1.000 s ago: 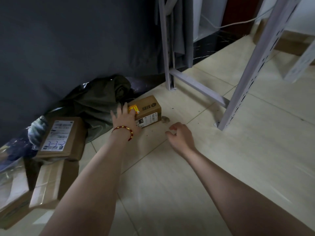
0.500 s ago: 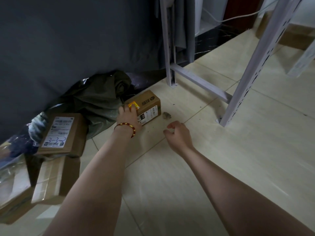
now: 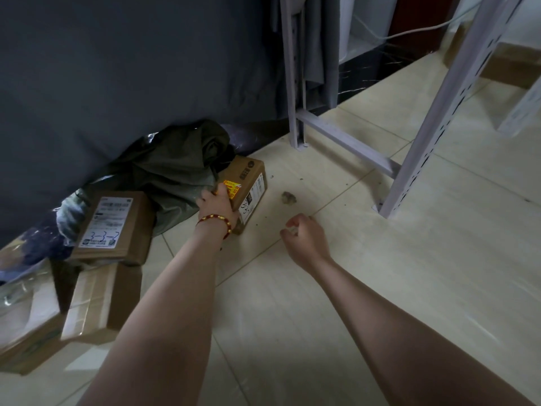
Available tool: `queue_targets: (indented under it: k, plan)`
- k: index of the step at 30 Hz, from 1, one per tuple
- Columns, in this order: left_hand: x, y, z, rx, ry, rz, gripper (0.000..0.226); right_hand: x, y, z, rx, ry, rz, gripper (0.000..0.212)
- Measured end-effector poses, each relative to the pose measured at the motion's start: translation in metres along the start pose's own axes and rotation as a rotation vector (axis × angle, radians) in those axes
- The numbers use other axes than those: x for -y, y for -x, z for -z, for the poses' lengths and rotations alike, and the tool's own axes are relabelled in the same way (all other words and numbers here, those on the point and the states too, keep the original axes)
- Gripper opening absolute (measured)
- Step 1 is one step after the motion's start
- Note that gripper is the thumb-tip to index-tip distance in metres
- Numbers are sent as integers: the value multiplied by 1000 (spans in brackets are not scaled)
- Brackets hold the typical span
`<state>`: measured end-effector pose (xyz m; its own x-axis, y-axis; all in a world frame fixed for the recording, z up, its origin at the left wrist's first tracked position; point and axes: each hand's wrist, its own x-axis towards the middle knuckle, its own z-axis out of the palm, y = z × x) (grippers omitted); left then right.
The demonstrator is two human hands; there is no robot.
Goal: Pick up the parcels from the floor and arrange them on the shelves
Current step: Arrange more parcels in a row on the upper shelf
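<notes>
While the left hand (image 3: pixel 215 205) gripped the small box (image 3: pixel 247 181), the right hand (image 3: pixel 306 238) hung nearby, fingers loosely curled, holding nothing. Another labelled box (image 3: pixel 114 227) lay further left.

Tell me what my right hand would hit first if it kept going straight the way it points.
Probably the labelled near end of the small box that the left hand grips; the right hand aims at it across bare floor.
</notes>
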<state>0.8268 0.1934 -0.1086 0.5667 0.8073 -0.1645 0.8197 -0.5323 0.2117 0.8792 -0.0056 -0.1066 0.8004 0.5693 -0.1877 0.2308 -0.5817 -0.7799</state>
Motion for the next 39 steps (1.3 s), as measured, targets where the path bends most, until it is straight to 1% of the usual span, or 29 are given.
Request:
queue_targets:
  k: [3,5,8,11,13,14,16,17,19,20,21,23,24,27,29,30,33,36,38,39]
  plan:
    - [1,3,2,7,24,47,95,-2,2,4,-25,24,-7,31]
    - [1,8,4,46,40,83,101,-2,3,7,-30,26,-34,31]
    - [-2,18,10,205,-7,115,106,-4,3,8,-23,11,-78,28]
    - [-6,30,20,371,-54,142,114,-5,5,11,-41,1,-105,12]
    - [-7,36,24,440,-74,158,117,-4,8,16,-49,0,-121,6]
    - [-7,38,26,468,-68,161,113,-3,10,19,-51,4,-125,4]
    - [-7,41,31,521,-19,139,100,-1,12,25,-49,14,-131,3]
    - [-7,43,34,559,30,127,94,0,12,27,-47,14,-134,8]
    - [-9,46,40,642,179,135,93,0,13,31,-41,3,-155,25]
    - [-10,48,43,667,257,145,90,1,14,34,-31,-6,-181,29]
    - [-12,49,45,684,329,153,83,1,15,36,-16,-16,-202,27]
    - [-19,50,50,741,441,170,68,1,17,41,34,-62,-247,13]
    - [-23,53,53,790,488,174,64,2,18,43,44,-113,-268,15]
    - [-35,60,63,929,604,140,48,4,20,53,-7,-305,-375,40]
    - [-39,64,68,959,675,127,38,5,22,61,-46,-369,-409,42]
    - [-39,66,70,959,709,120,38,5,23,66,-58,-384,-414,43]
    - [-37,66,76,951,797,96,48,0,27,79,-83,-419,-417,53]
    - [-38,66,79,978,881,35,57,-1,34,91,-48,-505,-392,54]
    - [-41,66,79,1054,899,-32,77,-3,35,96,21,-590,-380,60]
    - [-44,68,79,1120,884,-64,88,-3,36,98,56,-625,-376,64]
